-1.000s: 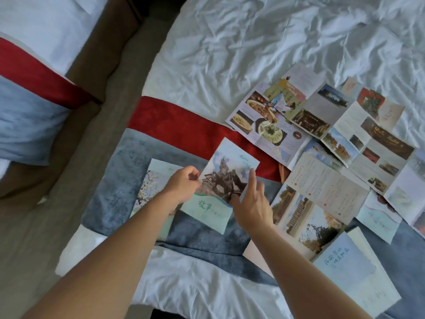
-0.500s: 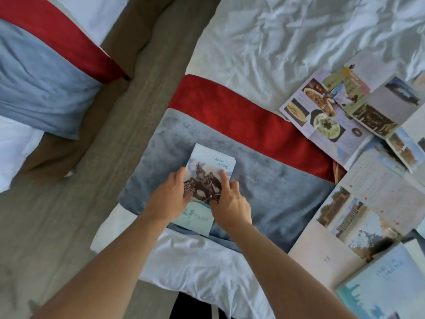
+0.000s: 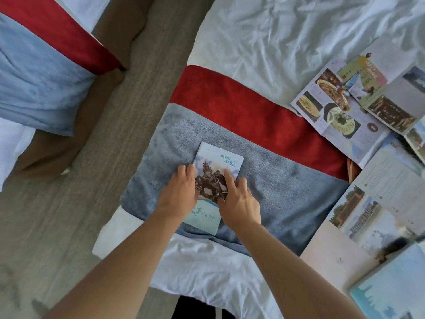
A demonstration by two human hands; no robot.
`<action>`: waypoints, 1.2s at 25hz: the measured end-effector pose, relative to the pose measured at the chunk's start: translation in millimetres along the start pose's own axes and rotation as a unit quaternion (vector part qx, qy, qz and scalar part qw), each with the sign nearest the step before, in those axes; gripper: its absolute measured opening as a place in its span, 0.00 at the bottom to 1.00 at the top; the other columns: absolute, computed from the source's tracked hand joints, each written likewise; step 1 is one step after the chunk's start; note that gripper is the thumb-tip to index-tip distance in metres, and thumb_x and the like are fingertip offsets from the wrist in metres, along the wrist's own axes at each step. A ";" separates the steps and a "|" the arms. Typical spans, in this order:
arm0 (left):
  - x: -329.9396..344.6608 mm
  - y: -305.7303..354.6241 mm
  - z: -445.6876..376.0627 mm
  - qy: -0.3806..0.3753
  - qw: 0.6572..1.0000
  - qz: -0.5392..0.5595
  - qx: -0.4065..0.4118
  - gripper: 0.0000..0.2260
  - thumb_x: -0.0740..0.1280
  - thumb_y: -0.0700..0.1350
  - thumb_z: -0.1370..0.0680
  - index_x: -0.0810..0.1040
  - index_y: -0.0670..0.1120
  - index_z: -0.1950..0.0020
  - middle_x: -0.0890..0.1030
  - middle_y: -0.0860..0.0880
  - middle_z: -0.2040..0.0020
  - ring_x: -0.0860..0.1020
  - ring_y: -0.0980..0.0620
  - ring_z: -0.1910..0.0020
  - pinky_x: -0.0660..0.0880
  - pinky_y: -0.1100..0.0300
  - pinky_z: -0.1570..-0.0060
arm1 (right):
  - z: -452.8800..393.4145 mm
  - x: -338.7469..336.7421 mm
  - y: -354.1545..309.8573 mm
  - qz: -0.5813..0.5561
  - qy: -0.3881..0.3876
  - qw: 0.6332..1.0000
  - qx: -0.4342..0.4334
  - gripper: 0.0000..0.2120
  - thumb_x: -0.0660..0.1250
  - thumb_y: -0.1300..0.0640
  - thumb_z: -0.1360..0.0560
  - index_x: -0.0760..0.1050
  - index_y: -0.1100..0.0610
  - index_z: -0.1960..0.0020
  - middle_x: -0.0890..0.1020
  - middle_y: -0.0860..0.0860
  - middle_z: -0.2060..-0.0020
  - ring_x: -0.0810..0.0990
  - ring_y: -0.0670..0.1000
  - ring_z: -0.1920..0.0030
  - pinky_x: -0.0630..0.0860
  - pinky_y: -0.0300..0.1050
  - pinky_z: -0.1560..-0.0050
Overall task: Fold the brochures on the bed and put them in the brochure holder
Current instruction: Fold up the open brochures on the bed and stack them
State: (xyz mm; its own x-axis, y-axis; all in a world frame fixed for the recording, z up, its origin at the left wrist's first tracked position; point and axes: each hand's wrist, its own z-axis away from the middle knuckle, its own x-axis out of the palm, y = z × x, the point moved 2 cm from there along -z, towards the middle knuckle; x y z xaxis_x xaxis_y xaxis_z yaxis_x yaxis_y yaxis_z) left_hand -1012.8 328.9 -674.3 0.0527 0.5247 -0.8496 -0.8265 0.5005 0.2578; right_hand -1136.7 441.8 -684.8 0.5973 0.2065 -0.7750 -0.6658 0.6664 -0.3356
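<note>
A folded brochure (image 3: pixel 220 157) with a horse-rider picture lies flat on the grey-blue bed runner (image 3: pixel 287 192). My left hand (image 3: pixel 181 192) rests on its left edge with the fingers pressing down. On the right half of the brochure, my right hand (image 3: pixel 239 199) presses with its straight index finger and thumb. Several unfolded brochures are spread over the right side of the bed, among them a food brochure (image 3: pixel 340 111) and a landscape one (image 3: pixel 379 203). A small brown woven piece (image 3: pixel 351 169) shows between them, mostly hidden.
A red band (image 3: pixel 241 107) of the runner lies beyond the grey part, then crumpled white sheet (image 3: pixel 287 38). A carpeted gap (image 3: pixel 92 169) separates this bed from a second bed (image 3: pixel 34 84) at the left. A pale blue booklet (image 3: pixel 395 293) lies at the bottom right.
The brochure went from half open in both hands to folded shut and flat on the grey runner. Both hands now press on it. The view has shifted left.
</note>
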 end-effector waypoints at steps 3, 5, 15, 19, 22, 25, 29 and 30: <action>0.3 -1.1 -1.1 -0.006 1.000 0.008 0.011 0.21 0.71 0.41 0.25 0.64 0.44 0.38 0.68 0.45 0.45 0.76 0.46 0.51 0.70 0.61 0.63 | -1.8 1.4 -0.2 0.003 -0.005 1.000 -0.003 0.36 0.66 0.51 0.24 0.48 0.43 0.24 0.67 0.54 0.42 0.75 0.56 0.49 0.72 0.49 0.64; -1.5 -0.7 0.3 0.005 1.000 -0.008 0.013 0.25 0.72 0.41 0.26 0.63 0.43 0.35 0.68 0.45 0.43 0.75 0.47 0.49 0.72 0.60 0.62 | -1.6 -0.5 -1.9 0.024 -0.004 1.000 0.000 0.36 0.67 0.52 0.25 0.50 0.45 0.24 0.67 0.55 0.41 0.74 0.57 0.47 0.73 0.50 0.62; 9.4 17.9 -1.5 -0.023 0.973 -0.166 0.161 0.39 0.73 0.43 0.31 0.58 0.47 0.23 0.56 0.43 0.22 0.55 0.43 0.23 0.68 0.50 0.33 | -2.9 3.2 -7.5 0.123 0.051 0.986 -0.105 0.30 0.66 0.56 0.26 0.63 0.53 0.25 0.60 0.54 0.23 0.56 0.58 0.23 0.66 0.56 0.33; -8.7 26.5 -12.3 -0.011 0.970 -0.162 0.179 0.29 0.71 0.44 0.30 0.68 0.49 0.30 0.67 0.45 0.30 0.66 0.45 0.30 0.67 0.50 0.34 | -1.7 -13.0 -7.8 0.111 0.033 0.989 -0.093 0.31 0.69 0.51 0.26 0.63 0.52 0.26 0.60 0.55 0.24 0.56 0.58 0.23 0.65 0.56 0.31; -30.5 46.4 -25.0 -0.003 0.967 -0.153 0.201 0.23 0.67 0.43 0.28 0.70 0.48 0.32 0.69 0.46 0.33 0.69 0.45 0.34 0.67 0.51 0.36 | 1.2 -43.2 -4.5 0.106 0.036 0.991 -0.076 0.32 0.69 0.52 0.26 0.62 0.52 0.25 0.59 0.55 0.23 0.57 0.58 0.24 0.64 0.55 0.30; -60.5 87.0 -45.1 0.003 0.963 -0.148 0.225 0.20 0.64 0.41 0.26 0.73 0.48 0.34 0.70 0.46 0.33 0.70 0.45 0.34 0.67 0.51 0.37 | 4.6 -90.0 10.4 0.086 0.076 0.992 -0.047 0.28 0.67 0.54 0.27 0.66 0.54 0.28 0.65 0.55 0.26 0.64 0.59 0.27 0.68 0.55 0.34; -88.5 160.3 -60.5 0.009 0.955 -0.152 0.256 0.15 0.61 0.42 0.24 0.75 0.49 0.39 0.73 0.49 0.39 0.72 0.46 0.41 0.69 0.52 0.44 | 17.3 -140.9 56.2 0.080 0.107 0.991 0.009 0.27 0.65 0.50 0.23 0.65 0.53 0.26 0.65 0.55 0.25 0.63 0.56 0.26 0.66 0.53 0.32; -89.6 177.7 -61.1 0.006 0.955 -0.144 0.260 0.14 0.61 0.42 0.24 0.75 0.49 0.39 0.73 0.50 0.40 0.72 0.47 0.42 0.69 0.53 0.44 | 22.0 -148.9 70.4 0.076 0.110 0.991 0.024 0.27 0.65 0.49 0.23 0.64 0.52 0.25 0.65 0.54 0.26 0.63 0.55 0.26 0.65 0.53 0.31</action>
State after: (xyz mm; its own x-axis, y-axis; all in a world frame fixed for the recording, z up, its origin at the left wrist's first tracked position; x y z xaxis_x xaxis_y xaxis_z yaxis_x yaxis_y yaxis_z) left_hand -1198.7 328.7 -580.5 0.2272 0.3074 -0.9241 -0.3884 0.8988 0.2035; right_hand -1262.7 473.7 -581.3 0.3759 0.1493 -0.9145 -0.7154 0.6741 -0.1841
